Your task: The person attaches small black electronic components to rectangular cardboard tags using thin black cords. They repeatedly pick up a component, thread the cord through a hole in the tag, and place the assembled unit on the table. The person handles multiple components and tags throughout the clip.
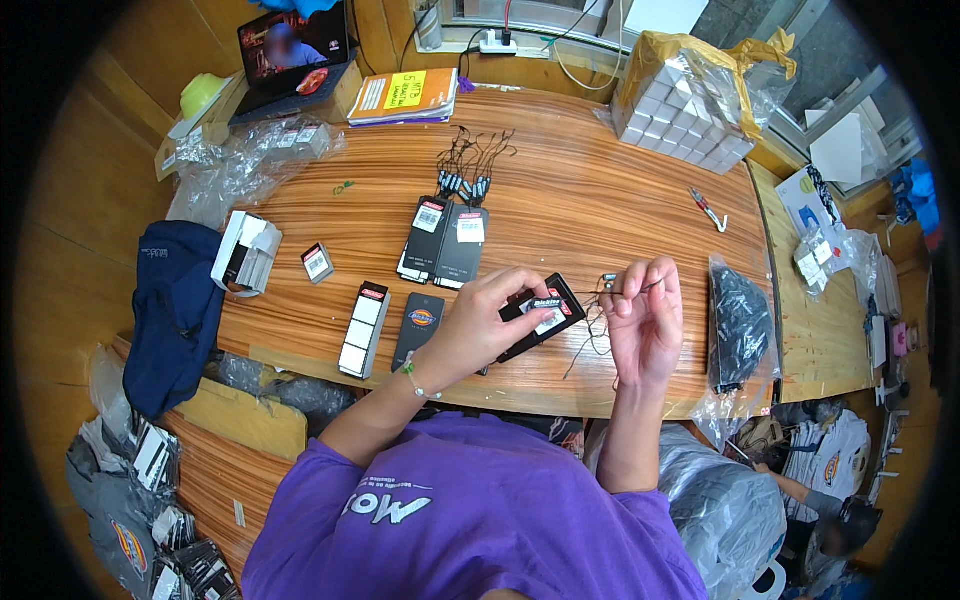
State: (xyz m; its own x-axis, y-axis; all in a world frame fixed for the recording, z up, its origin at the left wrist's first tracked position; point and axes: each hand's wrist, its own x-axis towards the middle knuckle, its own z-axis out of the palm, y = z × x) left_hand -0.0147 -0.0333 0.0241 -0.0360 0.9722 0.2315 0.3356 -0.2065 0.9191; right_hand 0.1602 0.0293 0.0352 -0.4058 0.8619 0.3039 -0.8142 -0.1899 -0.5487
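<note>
My left hand [485, 318] grips black hang tags [560, 298] with red-and-white stickers, tilted above the table's front part. My right hand [645, 315], just to the right, pinches a thin black string [592, 330]; loose string ends dangle between the two hands. Beyond my left hand lie two side-by-side stacks of black hang tags [458, 262] with white stickers, their black strings [470, 160] fanned out at the far end. A single black tag [408, 338] lies beside my left wrist. Left of it rests a long stack of white labels [358, 338].
A small label stack [317, 262] and a white box [248, 250] are at left, by a navy cloth bag [168, 300]. Snips [708, 210] and a bag of black strings [742, 325] lie right. A wrapped bundle of white boxes [680, 115] and a laptop [292, 60] stand behind.
</note>
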